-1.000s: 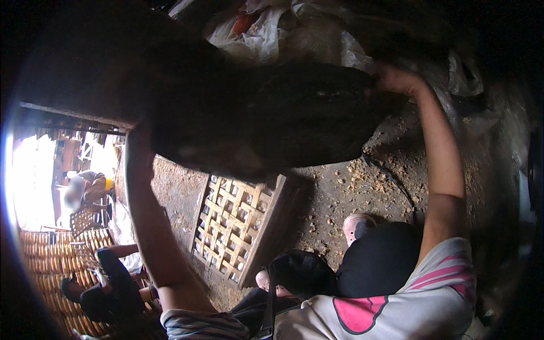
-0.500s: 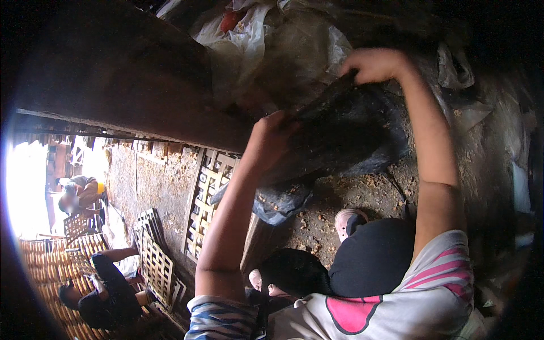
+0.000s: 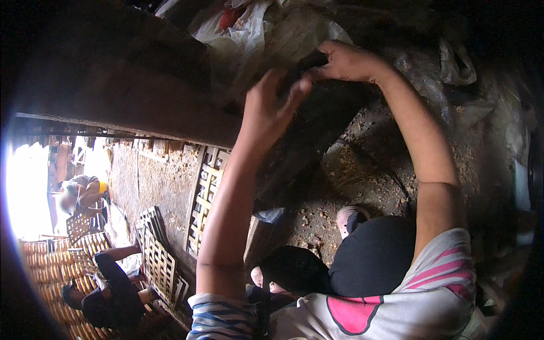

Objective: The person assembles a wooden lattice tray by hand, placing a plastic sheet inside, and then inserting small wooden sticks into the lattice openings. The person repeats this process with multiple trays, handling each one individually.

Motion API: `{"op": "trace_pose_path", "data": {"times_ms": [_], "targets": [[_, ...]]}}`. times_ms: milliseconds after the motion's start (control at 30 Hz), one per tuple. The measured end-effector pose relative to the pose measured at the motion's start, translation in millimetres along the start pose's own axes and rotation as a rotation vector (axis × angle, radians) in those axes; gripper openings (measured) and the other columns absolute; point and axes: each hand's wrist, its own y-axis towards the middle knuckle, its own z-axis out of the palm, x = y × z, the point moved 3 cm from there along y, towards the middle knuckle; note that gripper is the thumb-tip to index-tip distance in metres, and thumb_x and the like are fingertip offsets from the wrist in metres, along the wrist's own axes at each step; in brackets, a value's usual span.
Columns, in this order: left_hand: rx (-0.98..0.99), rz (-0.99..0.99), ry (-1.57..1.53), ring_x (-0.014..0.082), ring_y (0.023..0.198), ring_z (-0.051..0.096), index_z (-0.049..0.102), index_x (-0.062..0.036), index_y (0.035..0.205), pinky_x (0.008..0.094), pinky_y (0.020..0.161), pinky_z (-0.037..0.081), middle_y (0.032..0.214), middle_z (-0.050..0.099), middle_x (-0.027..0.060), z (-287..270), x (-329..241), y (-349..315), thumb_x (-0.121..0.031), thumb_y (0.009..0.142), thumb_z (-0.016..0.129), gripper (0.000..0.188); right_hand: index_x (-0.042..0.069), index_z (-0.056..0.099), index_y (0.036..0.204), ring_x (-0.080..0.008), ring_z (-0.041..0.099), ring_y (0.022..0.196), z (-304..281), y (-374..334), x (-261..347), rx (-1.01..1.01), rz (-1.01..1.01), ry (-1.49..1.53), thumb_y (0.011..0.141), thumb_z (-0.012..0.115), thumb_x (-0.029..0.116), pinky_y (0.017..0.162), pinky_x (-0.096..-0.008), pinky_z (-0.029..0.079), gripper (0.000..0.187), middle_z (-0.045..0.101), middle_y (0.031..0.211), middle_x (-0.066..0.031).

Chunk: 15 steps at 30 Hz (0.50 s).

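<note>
A black plastic sheet or bag (image 3: 323,122) hangs in dark folds over the dirt floor. At its upper edge my right hand (image 3: 348,61) is closed, with a bunch of the plastic between thumb and fingers. Close by on the left, my left hand (image 3: 269,107) has its thumb stretched away from its fingers, and they are smeared by motion. Dark plastic lies at the gap between them, and I see no firm grip there. The two hands nearly meet at the thumbs. The sheet's lower left part is lost in shadow.
A dark wooden beam (image 3: 130,122) runs to the left of my hands. Clear plastic sheeting (image 3: 249,34) lies beyond them. Slatted panels (image 3: 161,263) lean at the left, where two people (image 3: 116,297) work. My feet in pink clogs (image 3: 348,218) stand on crumb-strewn ground.
Both hands have moved up, the right one also leftward, and come close together. The black sheet has bunched and swung left, uncovering more floor. My left thumb has spread from the fingers.
</note>
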Motion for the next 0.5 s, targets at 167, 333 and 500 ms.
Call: {"op": "trace_pose_path", "data": {"times_ms": [167, 333, 500], "targets": [[-0.152, 0.022, 0.203, 0.0392, 0.074, 0.062, 0.068, -0.0022, 0.084, 0.0398, 0.068, 0.048, 0.072, 0.06, 0.0251, -18.8, -5.2, 35.4, -0.025, 0.083, 0.064, 0.023, 0.002, 0.057, 0.116, -0.02, 0.06, 0.098, -1.6, 2.3, -2.8, -0.016, 0.114, -0.225, 0.075, 0.074, 0.046, 0.083, -0.0356, 0.048, 0.062, 0.064, 0.111, -0.014], [-0.201, -0.08, 0.099, 0.0292, 0.065, 0.062, 0.067, -0.0015, 0.087, 0.0361, 0.064, 0.047, 0.07, 0.062, 0.0195, -40.4, -2.3, 39.7, -0.027, 0.085, 0.061, 0.027, 0.002, 0.058, 0.117, -0.0257, 0.062, 0.097, -21.7, -26.5, -43.5, 0.451, 0.32, -0.521, 0.079, 0.069, 0.047, 0.083, -0.038, 0.048, 0.06, 0.064, 0.107, -0.0172], [-0.288, -0.085, 0.043, 0.02, 0.064, 0.06, 0.068, -0.0002, 0.087, 0.0333, 0.064, 0.046, 0.069, 0.063, 0.0159, -49.9, 3.3, 41.6, -0.023, 0.087, 0.061, 0.024, 0.002, 0.057, 0.119, -0.0285, 0.062, 0.099, -19.0, -20.8, 4.7, -0.073, 0.199, -0.445, 0.079, 0.068, 0.045, 0.085, -0.04, 0.048, 0.06, 0.064, 0.108, -0.0175]]}}
